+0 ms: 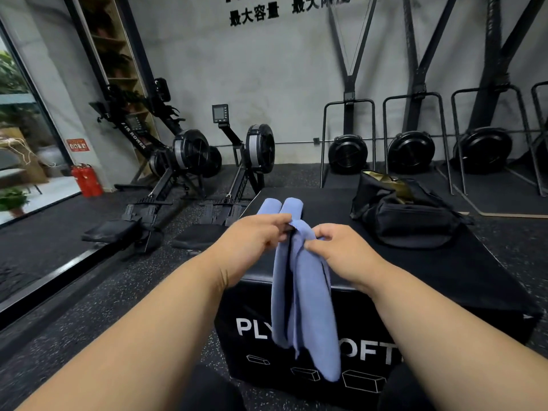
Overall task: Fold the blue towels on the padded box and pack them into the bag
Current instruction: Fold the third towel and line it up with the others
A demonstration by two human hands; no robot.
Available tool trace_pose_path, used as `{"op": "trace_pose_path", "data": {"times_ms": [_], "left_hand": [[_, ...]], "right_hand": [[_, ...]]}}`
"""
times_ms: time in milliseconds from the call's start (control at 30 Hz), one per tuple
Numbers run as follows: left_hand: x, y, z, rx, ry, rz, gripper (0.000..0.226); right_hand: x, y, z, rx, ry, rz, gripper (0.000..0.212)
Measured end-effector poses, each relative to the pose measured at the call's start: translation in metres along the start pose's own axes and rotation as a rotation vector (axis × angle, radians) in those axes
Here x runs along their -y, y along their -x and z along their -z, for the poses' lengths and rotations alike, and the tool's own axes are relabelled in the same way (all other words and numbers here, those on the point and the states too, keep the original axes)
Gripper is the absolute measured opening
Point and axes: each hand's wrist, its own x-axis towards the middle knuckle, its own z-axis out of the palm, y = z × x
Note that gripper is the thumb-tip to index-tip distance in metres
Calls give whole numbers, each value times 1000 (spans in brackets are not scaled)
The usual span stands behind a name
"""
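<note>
Holding a blue towel up over the padded box

Pinching the top edge of a blue towel [299, 295], both hands sit close together above the near edge of the padded box [444, 268]. Left hand [255, 241] has thumb and fingers curled onto the towel's upper left corner; right hand [341, 250] has fingers curled onto the upper right part, knuckles toward the camera. Gap between the two hands is small, cloth bunched between them. Towel hangs straight down in long vertical folds, draping in front of the box's front face and covering part of the white lettering there. Lower end of the towel reaches down near the white box-outline drawings on that face. Cannot tell whether it touches the box front.

Two rolled blue towels [280, 207] lie side by side, touching, on the box top at its far left corner, just beyond the hands. Black bag [406, 215] sits on the box top at the far right, well apart from the rolls, its top open with gold lining showing inside. What the bag holds cannot be seen.

Box stands on speckled black rubber floor. Rowing machines [189, 161] stand to the far left by the grey wall, red fire extinguishers [87, 179] beside a glass door, round black fan units [410, 152] in metal frames along the back wall.
</note>
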Motion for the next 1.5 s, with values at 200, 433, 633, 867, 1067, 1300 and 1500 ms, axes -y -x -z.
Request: {"op": "trace_pose_path", "data": {"times_ms": [200, 433, 633, 867, 1067, 1300, 1500], "left_hand": [[57, -7, 5, -11, -538, -99, 63], [90, -13, -5, -65, -370, -85, 12], [84, -9, 0, -296, -358, -129, 15], [81, 13, -33, -199, -564, -315, 20], [93, 16, -58, -181, -264, -165, 15], [74, 7, -48, -264, -67, 15, 33], [26, -7, -35, -207, 329, 112, 23]], "right_hand": [[14, -5, 9, 63, -71, -6, 8], [27, -8, 22, 20, -119, 42, 22], [22, -16, 28, -43, -119, -12, 28], [23, -23, 11, 5, -134, 26, 25], [18, -31, 5, 27, -66, 67, 45], [1, -34, 19, -92, -38, 31, 23], [-14, -16, 9, 36, 44, 54, 38]]}}
